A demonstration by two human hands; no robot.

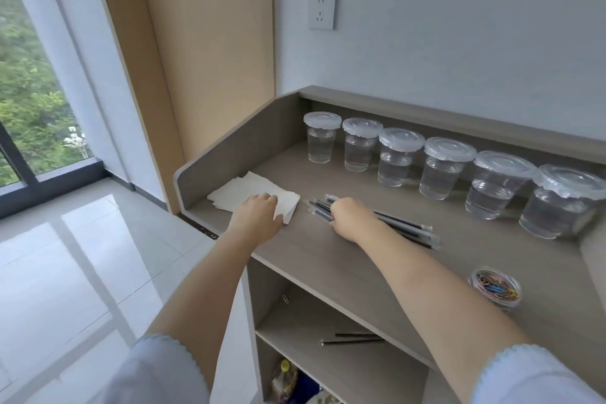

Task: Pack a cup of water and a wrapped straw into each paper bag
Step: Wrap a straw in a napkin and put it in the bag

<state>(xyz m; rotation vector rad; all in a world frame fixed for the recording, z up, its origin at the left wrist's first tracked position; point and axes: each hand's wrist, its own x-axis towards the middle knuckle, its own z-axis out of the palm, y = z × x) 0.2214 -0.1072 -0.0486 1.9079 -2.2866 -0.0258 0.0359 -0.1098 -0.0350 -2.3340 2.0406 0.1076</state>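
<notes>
Sleeves frame the near view; both forearms reach out over the bench [328,259]. Judged from this, the task is at its very start: nothing is packed, and the person is fetching a first bag and straw. The left hand [259,216] lies on the flat stack of bags [242,193] at the bench's left end, fingers curled over the stack's right edge, seemingly pinching the top bag. The right hand [349,216] rests on the bundle of straws [393,223] mid-bench, fingers bent down among them; whether one is gripped I cannot tell.

Next move calls for peeling off one bag, opening it, and freeing one straw.

A tub of clips [495,287] sits near right. Farther off, six lidded cups [442,170] of water line the back wall. The raised left side panel [236,147] hems in the bags; the bare mid-bench between hands and cups gives working room.
</notes>
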